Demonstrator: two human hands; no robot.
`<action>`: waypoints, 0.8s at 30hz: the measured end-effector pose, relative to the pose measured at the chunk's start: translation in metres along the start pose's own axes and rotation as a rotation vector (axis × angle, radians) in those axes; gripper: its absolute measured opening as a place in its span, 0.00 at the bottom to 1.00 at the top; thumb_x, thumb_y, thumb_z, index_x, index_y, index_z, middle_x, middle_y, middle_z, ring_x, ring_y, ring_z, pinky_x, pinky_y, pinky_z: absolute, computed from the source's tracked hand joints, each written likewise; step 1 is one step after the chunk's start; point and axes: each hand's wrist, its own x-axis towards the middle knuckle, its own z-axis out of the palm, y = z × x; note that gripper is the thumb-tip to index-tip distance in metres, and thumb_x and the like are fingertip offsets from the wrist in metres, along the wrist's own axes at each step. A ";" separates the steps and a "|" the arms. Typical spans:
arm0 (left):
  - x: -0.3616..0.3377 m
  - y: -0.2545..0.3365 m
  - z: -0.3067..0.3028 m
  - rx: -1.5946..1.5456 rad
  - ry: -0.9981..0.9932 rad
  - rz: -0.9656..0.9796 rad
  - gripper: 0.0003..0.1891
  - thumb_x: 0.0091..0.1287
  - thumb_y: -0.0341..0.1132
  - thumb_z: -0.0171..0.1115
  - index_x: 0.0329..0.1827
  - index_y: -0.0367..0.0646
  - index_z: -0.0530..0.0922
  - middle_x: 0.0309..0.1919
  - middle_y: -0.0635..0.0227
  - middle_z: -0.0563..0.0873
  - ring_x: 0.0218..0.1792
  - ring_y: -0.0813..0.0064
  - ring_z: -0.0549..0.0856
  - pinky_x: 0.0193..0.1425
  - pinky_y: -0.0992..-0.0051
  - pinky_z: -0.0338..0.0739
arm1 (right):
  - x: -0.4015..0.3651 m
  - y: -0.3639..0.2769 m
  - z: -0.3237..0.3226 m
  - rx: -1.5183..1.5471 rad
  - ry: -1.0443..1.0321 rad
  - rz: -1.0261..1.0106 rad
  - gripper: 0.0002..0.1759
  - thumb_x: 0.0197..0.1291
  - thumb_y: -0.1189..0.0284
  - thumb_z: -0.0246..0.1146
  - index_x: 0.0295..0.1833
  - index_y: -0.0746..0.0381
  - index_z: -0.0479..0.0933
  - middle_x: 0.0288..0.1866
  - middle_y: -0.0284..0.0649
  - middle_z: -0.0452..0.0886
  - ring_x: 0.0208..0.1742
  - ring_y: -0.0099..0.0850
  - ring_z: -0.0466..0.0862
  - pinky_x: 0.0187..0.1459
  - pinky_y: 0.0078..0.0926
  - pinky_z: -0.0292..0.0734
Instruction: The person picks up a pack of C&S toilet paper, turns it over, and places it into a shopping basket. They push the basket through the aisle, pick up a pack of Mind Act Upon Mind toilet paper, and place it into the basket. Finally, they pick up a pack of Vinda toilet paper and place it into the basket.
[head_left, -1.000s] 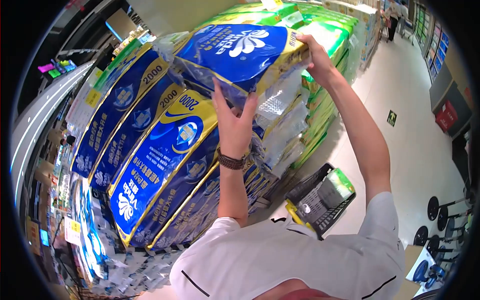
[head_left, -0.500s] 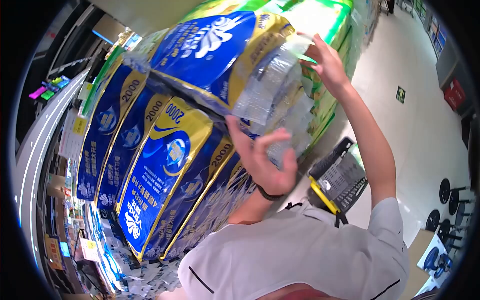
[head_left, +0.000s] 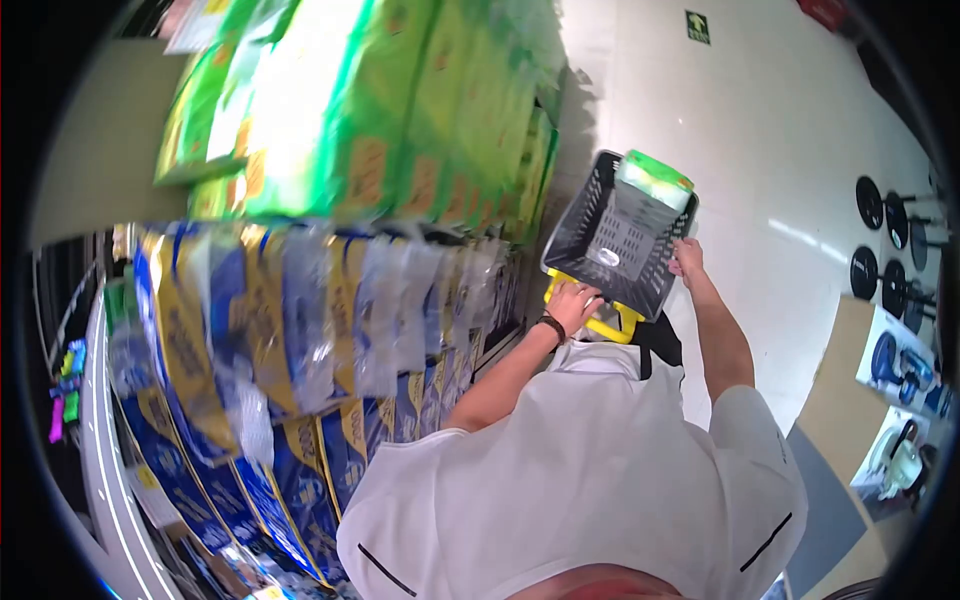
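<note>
A dark grey shopping basket (head_left: 600, 190) with a yellow handle (head_left: 612, 330) stands in front of the body. Inside it, at the far end, lies a green and white pack (head_left: 655, 180). My left hand (head_left: 572, 305), with a black band at the wrist, is closed around the yellow handle at the basket's near left corner. At the basket's right side, my right hand (head_left: 687, 257) has its fingers curled against the rim.
Blue and gold tissue packs (head_left: 290, 310) are stacked on the left, with green packs (head_left: 400, 120) beyond them. Pale floor (head_left: 760, 150) runs along the right, where black round-based stands (head_left: 870, 203) and boxes with pictures (head_left: 895, 360) stand.
Both hands have left the blue and gold packs and come down to the basket. The view has turned toward the basket, which now shows whole with the green pack in it.
</note>
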 end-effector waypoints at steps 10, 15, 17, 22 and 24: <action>0.056 0.045 0.017 -0.100 0.023 -0.106 0.12 0.75 0.41 0.61 0.54 0.48 0.84 0.34 0.60 0.90 0.35 0.57 0.89 0.40 0.60 0.82 | 0.120 -0.116 -0.020 0.514 -0.141 0.386 0.69 0.53 0.21 0.57 0.87 0.52 0.42 0.86 0.60 0.39 0.80 0.71 0.54 0.62 0.79 0.70; 0.072 0.050 0.011 -0.056 -0.024 -0.208 0.11 0.73 0.43 0.65 0.47 0.46 0.86 0.31 0.59 0.89 0.33 0.57 0.89 0.39 0.61 0.82 | 0.147 -0.170 0.008 0.515 -0.132 0.636 0.75 0.46 0.14 0.53 0.88 0.53 0.41 0.87 0.58 0.44 0.81 0.71 0.53 0.67 0.84 0.60; 0.076 0.058 0.005 -0.063 -0.068 -0.280 0.13 0.72 0.45 0.65 0.46 0.45 0.86 0.31 0.60 0.89 0.32 0.57 0.89 0.37 0.62 0.83 | 0.167 -0.170 0.008 0.508 -0.138 0.685 0.75 0.45 0.14 0.53 0.88 0.53 0.43 0.86 0.58 0.48 0.80 0.71 0.56 0.67 0.84 0.61; 0.082 0.056 0.005 -0.086 -0.123 -0.371 0.14 0.71 0.47 0.66 0.47 0.47 0.87 0.30 0.66 0.91 0.31 0.64 0.90 0.38 0.66 0.84 | 0.175 -0.182 -0.003 0.537 -0.206 0.645 0.56 0.57 0.23 0.53 0.80 0.52 0.63 0.78 0.52 0.67 0.75 0.62 0.69 0.67 0.79 0.66; 0.089 0.059 0.005 -0.108 -0.183 -0.479 0.14 0.71 0.48 0.66 0.47 0.47 0.87 0.31 0.67 0.91 0.31 0.65 0.91 0.38 0.66 0.84 | 0.187 -0.161 -0.006 0.564 -0.289 0.662 0.49 0.60 0.28 0.54 0.74 0.52 0.71 0.73 0.49 0.73 0.71 0.56 0.74 0.66 0.76 0.69</action>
